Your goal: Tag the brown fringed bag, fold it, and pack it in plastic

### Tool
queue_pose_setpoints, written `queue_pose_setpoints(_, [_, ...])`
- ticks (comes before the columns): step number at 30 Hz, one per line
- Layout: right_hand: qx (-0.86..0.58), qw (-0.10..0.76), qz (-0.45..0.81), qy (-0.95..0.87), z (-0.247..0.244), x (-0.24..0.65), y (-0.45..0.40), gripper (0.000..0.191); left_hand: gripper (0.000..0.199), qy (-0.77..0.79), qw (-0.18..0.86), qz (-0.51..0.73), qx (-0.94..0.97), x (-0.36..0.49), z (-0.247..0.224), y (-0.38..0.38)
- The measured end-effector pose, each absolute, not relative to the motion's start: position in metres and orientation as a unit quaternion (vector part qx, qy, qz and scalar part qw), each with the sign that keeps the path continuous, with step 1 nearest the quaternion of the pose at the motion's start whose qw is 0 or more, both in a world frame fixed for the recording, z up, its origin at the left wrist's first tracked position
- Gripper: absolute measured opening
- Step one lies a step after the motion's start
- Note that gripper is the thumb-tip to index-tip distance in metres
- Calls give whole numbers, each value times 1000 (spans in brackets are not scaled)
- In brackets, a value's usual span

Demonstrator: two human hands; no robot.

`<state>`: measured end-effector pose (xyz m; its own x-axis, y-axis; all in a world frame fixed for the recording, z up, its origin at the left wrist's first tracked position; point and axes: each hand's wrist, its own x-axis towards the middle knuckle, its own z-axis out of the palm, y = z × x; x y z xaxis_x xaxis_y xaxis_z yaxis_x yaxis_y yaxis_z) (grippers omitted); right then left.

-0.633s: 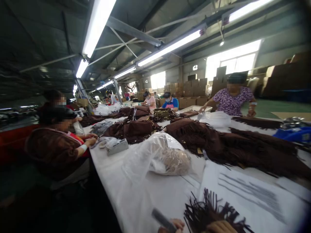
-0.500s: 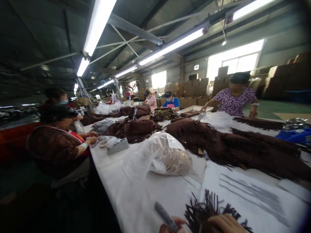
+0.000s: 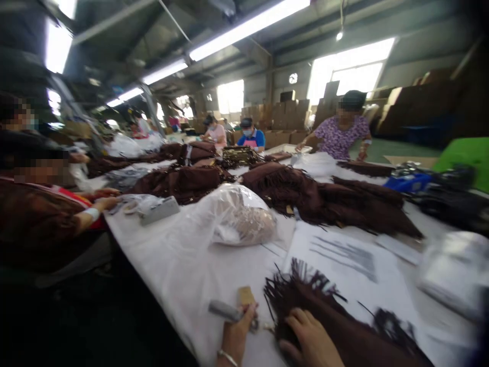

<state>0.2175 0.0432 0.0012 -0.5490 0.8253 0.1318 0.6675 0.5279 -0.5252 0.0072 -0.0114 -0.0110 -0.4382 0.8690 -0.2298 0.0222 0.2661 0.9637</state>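
Note:
My left hand (image 3: 237, 329), with a bracelet at the wrist, is closed around a grey stick-shaped tool (image 3: 224, 309) that points left; its exact kind is not clear. At its fingertips is a small tan tag (image 3: 246, 295). A small shiny piece beside the fingers is too blurred to name. My right hand (image 3: 311, 339) is curled over the edge of a dark brown fringed scarf (image 3: 344, 326), fabric showing between thumb and fingers. The scarf lies on the white-covered table (image 3: 183, 275), its fringe spread toward the far side.
A clear plastic bag (image 3: 244, 216) with tan contents lies ahead, near a grey box (image 3: 159, 210). Brown scarves (image 3: 321, 199) are heaped across the table. Plastic-wrapped packs (image 3: 456, 272) are at right. Co-workers sit at left (image 3: 42, 214) and stand far right (image 3: 344, 130).
My view has turned right and down, showing more of both hands and the scarf. The tan tag now shows at my left fingertips. The grey tool is still in my left hand.

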Motion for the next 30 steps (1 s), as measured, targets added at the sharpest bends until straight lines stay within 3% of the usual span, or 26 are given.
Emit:
queue_pose_setpoints(4, [-481,170,403,-760,34,208,54,5,39,659,453,538,267,9,-24,-7])
queue_pose_setpoints(7, [-475,174,489,-711,44,211,83,31,39,637,477,565,218,8,-29,-2])
queue_pose_setpoints(10, [-444,272,543,-659,51,225,85,46,38,612,487,599,176,10,-27,-5])
queue_pose_setpoints(12, [-433,298,500,-688,50,239,65,53,34,590,496,618,156,12,-23,-8])
queue_pose_setpoints(15, [-423,195,326,-823,33,263,22,73,28,548,525,638,134,10,-16,-6])
queue_pose_setpoints(19, [-407,101,173,-891,7,285,-7,83,14,505,573,637,104,-6,-5,6])
queue_pose_setpoints(26, [-414,128,228,-872,21,293,14,80,21,561,607,549,122,-35,14,-6])
queue_pose_setpoints(30, [-425,130,259,-857,36,293,18,75,32,665,479,532,212,-20,10,-42])
